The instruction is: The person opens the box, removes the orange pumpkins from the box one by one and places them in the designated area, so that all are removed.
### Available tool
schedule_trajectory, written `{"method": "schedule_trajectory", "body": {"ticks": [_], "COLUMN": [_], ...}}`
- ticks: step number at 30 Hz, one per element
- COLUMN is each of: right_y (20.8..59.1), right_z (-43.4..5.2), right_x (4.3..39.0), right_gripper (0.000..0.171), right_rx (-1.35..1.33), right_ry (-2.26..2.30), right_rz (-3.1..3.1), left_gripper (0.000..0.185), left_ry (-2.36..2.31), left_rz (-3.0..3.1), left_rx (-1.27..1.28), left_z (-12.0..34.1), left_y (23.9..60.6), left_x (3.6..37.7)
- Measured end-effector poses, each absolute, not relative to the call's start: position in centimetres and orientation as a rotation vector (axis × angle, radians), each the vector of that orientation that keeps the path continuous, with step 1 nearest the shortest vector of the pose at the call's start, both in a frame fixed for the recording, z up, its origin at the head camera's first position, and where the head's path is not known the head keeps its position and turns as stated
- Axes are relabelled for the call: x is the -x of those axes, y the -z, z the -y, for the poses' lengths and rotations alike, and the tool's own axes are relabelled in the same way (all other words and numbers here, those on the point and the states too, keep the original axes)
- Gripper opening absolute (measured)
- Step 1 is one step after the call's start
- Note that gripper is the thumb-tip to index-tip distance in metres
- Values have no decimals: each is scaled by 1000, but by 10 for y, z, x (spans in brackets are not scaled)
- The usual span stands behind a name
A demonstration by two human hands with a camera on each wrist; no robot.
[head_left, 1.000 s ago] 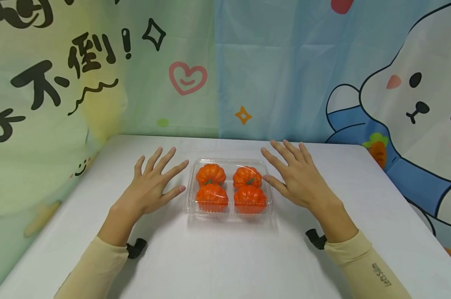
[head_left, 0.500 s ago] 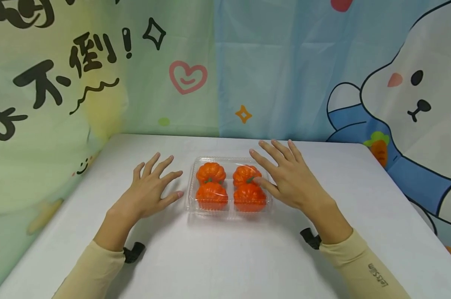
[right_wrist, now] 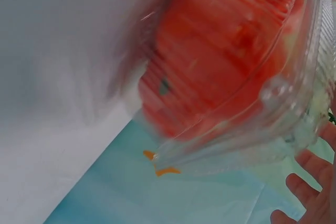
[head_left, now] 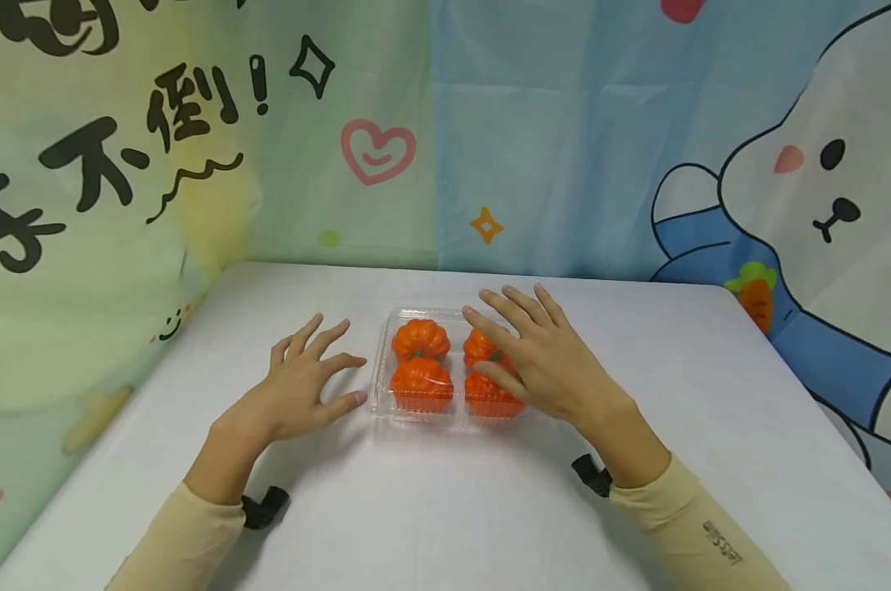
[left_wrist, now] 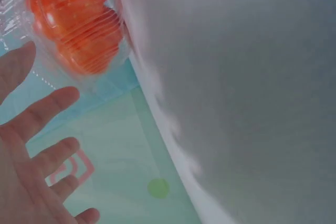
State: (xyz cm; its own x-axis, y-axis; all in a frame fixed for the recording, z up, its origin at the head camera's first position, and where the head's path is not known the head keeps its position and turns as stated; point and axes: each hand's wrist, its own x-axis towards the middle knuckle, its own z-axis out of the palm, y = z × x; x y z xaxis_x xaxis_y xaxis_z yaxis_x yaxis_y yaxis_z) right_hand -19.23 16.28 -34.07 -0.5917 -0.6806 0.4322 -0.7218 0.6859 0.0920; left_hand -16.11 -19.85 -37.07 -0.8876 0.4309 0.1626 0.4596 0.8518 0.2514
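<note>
A clear plastic clamshell box (head_left: pixel 458 417) lies on the white table, with several small orange pumpkins (head_left: pixel 422 386) in it. Green stems show on some of them. My left hand (head_left: pixel 298 394) is just left of the box, its fingers spread and its thumb tip close to the box's left edge. Over the right half of the box is my right hand (head_left: pixel 541 361), fingers apart and partly covering the pumpkins on that side. In the right wrist view the box lid (right_wrist: pixel 273 90) is near and blurred, with the fingers beyond it. Both hands hold nothing.
The white table (head_left: pixel 445 509) reaches back to a printed cloth backdrop (head_left: pixel 549 148) with a heart, writing and a cartoon animal. Each wrist bears a small black camera mount (head_left: pixel 266 507).
My right hand has moved left, from the box's right edge to over its right half. The left hand's fingers have bent slightly, its thumb staying near the box's left edge.
</note>
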Motion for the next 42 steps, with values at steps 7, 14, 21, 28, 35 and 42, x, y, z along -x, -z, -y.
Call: {"method": "schedule_trajectory", "body": {"ticks": [7,14,21,28,35,42], "right_y": [338,340,340,340,345,352], "right_z": [-149,-138,-129,-115,-102,-94], "right_x": [191,189,188,186,181,176], "right_gripper": [63,61,62,56,53,43], "right_rx": [-1137,-1197,-1252,-1349,-1434,-1478], "right_ry": [-121,-72,-68,-140,-123,-149], "right_rz": [2441,2428,2391,2315,2264,2260], "left_gripper": [42,42,28,15,20,16], "left_ry": [520,615,763,1037,1125,1198], "left_rz": [2959,3027,3034,3031,3035,3052], "left_rx": [705,724,801,947,980,993], "left_z": [201,202,203,204,207,206], "left_y": [374,375,373,369,372,374], "left_x": [159,158,162,171,173,171]}}
